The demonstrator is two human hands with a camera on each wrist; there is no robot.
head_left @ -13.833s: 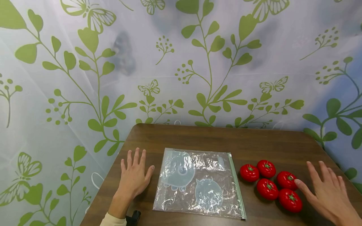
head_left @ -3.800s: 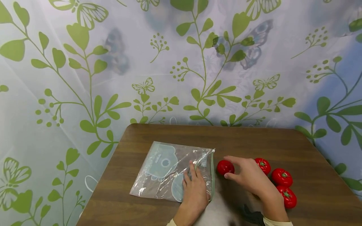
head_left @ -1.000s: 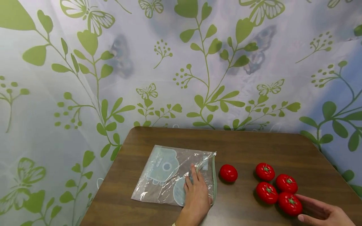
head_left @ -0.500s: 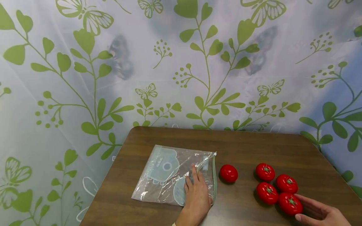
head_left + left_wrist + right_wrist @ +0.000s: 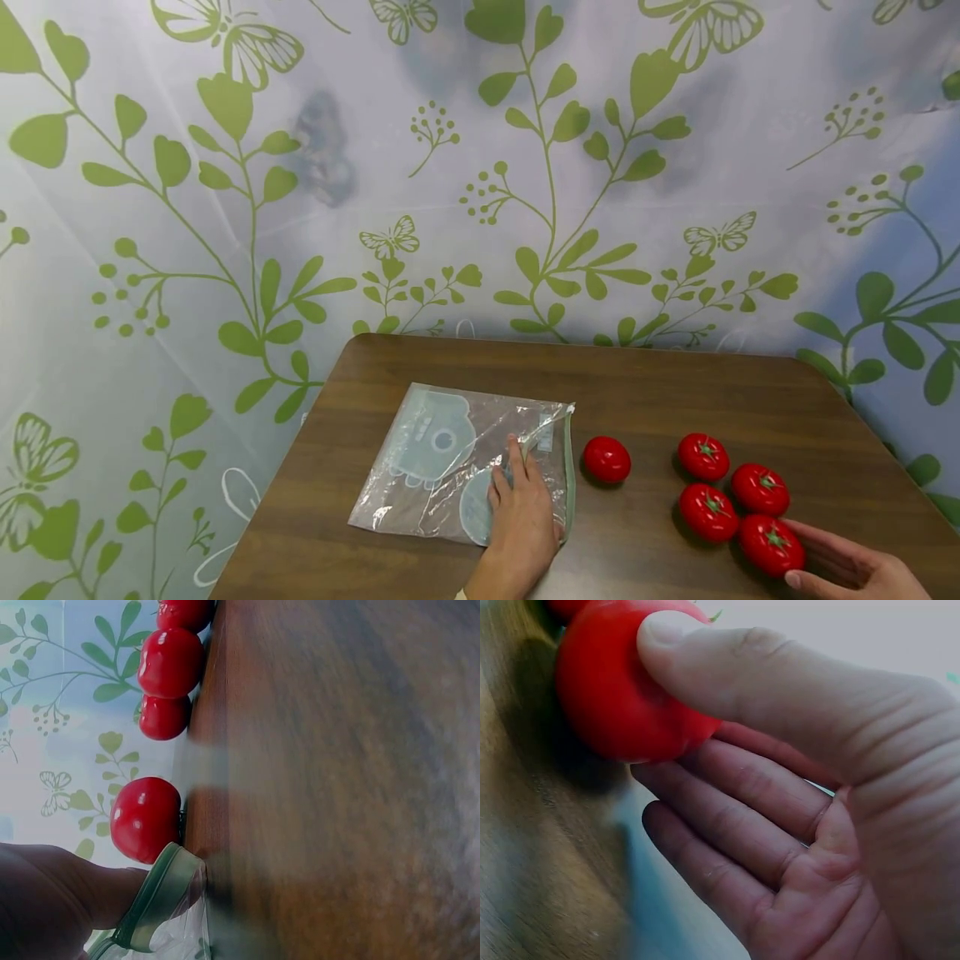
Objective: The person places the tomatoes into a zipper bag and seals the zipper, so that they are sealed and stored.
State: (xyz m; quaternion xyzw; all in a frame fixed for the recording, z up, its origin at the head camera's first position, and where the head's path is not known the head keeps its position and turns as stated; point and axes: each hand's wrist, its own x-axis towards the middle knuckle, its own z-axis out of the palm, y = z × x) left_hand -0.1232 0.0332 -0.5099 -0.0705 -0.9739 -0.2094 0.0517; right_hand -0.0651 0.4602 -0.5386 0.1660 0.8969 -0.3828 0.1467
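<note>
One glossy, round red tomato with a green stem star (image 5: 772,546) is on the brown wood-grain table (image 5: 645,383), at the near right. You have it between thumb and fingers of your right hand (image 5: 855,567), which is spread about as wide as the fruit; how firmly, I cannot tell. Your right wrist view shows what the head view partly hides: the thumb lies on its side, and the lower fingers stretch past it.

Your left hand (image 5: 521,517) lies with extended fingers on the clear plastic bag with pale blue cartoon prints and a green edge (image 5: 450,471). In the left wrist view the green edge stands raised before your thumb (its tip is hidden, so I cannot tell if you pinch).

The bag's long axis runs left to right, and its green edge points right, to the lone smooth red tomato (image 5: 607,460). Only the left wrist view shows green bits under this one. Your gripped tomato points its star upward, as do three other red tomatoes (image 5: 761,489) beside it.
</note>
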